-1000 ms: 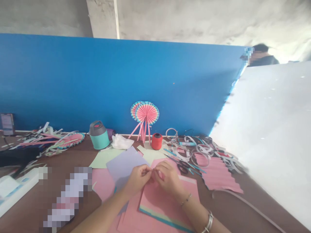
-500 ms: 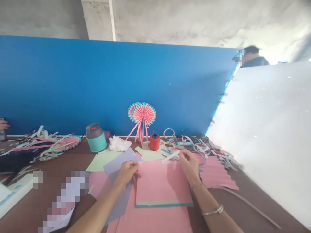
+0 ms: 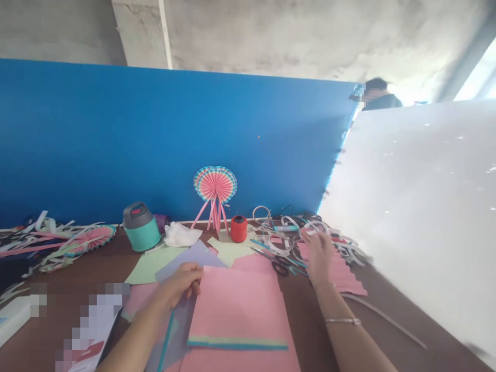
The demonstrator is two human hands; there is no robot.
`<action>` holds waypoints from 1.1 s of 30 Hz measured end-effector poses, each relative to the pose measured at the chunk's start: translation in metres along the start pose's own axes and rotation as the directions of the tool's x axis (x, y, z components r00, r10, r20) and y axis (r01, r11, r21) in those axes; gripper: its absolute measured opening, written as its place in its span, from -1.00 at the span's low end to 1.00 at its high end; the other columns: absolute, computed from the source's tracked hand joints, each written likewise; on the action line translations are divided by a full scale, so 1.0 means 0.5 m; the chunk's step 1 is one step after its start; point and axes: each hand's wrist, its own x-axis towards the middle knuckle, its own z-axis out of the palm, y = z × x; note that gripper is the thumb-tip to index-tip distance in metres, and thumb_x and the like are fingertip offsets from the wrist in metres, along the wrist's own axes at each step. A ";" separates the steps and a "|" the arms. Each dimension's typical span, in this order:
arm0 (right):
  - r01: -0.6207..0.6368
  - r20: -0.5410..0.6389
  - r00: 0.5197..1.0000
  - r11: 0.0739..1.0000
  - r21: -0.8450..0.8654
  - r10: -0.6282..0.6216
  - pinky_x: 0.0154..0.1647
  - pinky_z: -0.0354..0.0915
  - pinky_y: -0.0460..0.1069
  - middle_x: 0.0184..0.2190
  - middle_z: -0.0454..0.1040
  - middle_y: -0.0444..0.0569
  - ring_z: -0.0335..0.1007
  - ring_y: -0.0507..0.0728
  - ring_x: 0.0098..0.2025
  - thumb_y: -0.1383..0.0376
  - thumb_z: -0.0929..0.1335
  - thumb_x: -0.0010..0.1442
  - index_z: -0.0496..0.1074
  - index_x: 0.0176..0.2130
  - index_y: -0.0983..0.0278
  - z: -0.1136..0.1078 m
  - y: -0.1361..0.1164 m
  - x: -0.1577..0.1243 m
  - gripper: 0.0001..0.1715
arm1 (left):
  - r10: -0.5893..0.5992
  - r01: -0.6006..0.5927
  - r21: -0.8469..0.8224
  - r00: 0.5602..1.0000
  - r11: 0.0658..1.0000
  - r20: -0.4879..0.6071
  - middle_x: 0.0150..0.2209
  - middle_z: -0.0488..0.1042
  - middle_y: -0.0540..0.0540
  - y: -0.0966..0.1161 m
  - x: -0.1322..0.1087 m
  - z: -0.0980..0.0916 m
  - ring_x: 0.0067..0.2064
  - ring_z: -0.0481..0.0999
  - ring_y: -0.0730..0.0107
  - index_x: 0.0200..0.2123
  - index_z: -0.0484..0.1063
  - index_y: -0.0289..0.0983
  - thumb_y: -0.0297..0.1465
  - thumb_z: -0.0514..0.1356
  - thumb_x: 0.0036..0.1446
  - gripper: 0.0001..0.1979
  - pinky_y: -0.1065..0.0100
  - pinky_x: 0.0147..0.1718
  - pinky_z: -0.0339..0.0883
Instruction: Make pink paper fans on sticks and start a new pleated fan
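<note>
My left hand pinches the upper left edge of a pink paper sheet, which has a pale green and a blue strip along its near edge. The sheet lies over larger pink paper. Farther right, my right hand hovers at the heap of paper strips, above a pleated pink paper. Its fingers are bent and blurred; a whitish bit shows near the fingertips, but whether it is held is unclear. Black-handled scissors lie between the sheet and this hand.
Pink paper fans stand against the blue partition. Before it are a red spool-like object, a teal container and crumpled white plastic. More strips and a fan lie left. A person is beyond the partition.
My right hand has moved from the pink sheet's top edge rightward to the strip heap, where the white strip it held no longer shows clearly. The scissors are now uncovered. My left hand stays on the sheet.
</note>
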 end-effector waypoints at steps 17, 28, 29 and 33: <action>0.696 0.784 0.598 0.593 -0.405 -0.166 -0.06 0.23 0.13 -0.30 0.55 0.00 0.37 0.18 -0.16 0.34 0.21 0.19 0.52 -0.31 0.22 0.037 0.009 -0.072 -0.70 | -0.054 -0.021 0.289 0.967 0.957 0.249 -0.65 0.34 0.12 0.012 -0.029 0.021 -0.73 0.34 0.52 -0.30 0.29 -0.28 -0.34 0.18 -0.11 -0.75 0.56 -0.82 -0.06; 0.724 0.806 0.591 0.422 -0.546 0.028 0.13 -0.01 0.35 0.01 0.45 -0.06 0.16 0.25 0.15 0.26 0.18 0.24 0.45 -0.08 0.05 0.051 0.054 -0.109 -0.65 | -0.014 -0.065 0.300 0.967 0.952 0.254 -0.58 0.43 0.06 -0.008 -0.016 0.021 -0.72 0.37 0.48 -0.11 0.32 -0.30 -0.26 0.14 -0.04 -0.60 0.52 -0.80 -0.09; 0.727 0.806 0.591 0.418 -0.545 0.023 0.14 -0.03 0.35 0.00 0.45 -0.06 0.17 0.25 0.14 0.27 0.18 0.24 0.45 -0.09 0.06 0.051 0.056 -0.109 -0.65 | -0.008 -0.075 0.306 0.966 0.949 0.260 -0.59 0.44 0.05 -0.011 -0.014 0.020 -0.72 0.37 0.47 -0.09 0.32 -0.30 -0.24 0.14 -0.03 -0.58 0.52 -0.80 -0.08; 0.726 0.802 0.597 0.415 -0.548 0.016 0.17 -0.08 0.35 -0.03 0.47 -0.03 0.20 0.24 0.12 0.32 0.16 0.23 0.45 -0.11 0.13 0.054 0.054 -0.109 -0.64 | 0.025 -0.116 0.326 0.962 0.938 0.271 -0.67 0.44 0.02 -0.011 -0.014 0.018 -0.74 0.32 0.46 -0.03 0.30 -0.33 -0.18 0.10 0.02 -0.52 0.51 -0.75 0.03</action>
